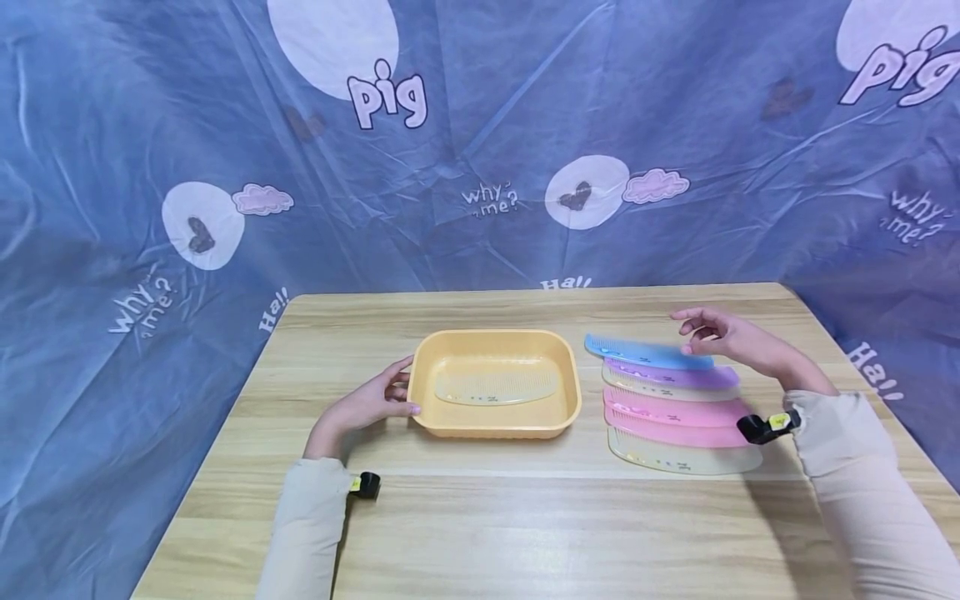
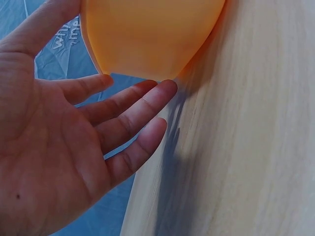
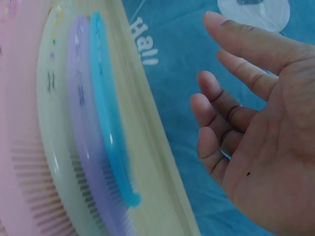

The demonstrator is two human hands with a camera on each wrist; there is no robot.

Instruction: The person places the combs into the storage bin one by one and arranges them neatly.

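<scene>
Pale orange, the round-cornered tray point(image 1: 495, 431) stands left of the combs on the wood-grain tabletop point(image 1: 525, 525) in the head view. One cream comb point(image 1: 495, 390) lies inside, on its floor. At the tray's left end is the left hand point(image 1: 367, 400), thumb by the near corner, other fingers against the outer wall. Right of the tray, six combs lie in an overlapping row: farthest a blue comb point(image 1: 637, 352), then a purple comb point(image 1: 678, 373), another cream comb, two pink combs point(image 1: 678, 408) and, nearest, a last cream comb point(image 1: 686, 458). Just above the blue comb's right end hovers the right hand point(image 1: 731, 336), its fingers loosely bent and holding nothing. Printed blue cloth point(image 1: 480, 133) hangs behind.

The left wrist view shows that hand spread, its fingers nearly straight and some fingertips touching the tray's end; the thumb runs out of frame.

From the right wrist, the blue, purple, cream and pink combs appear side by side, slightly blurred. The right palm faces them, well apart, thumb and fingers relaxed with nothing between them.
</scene>
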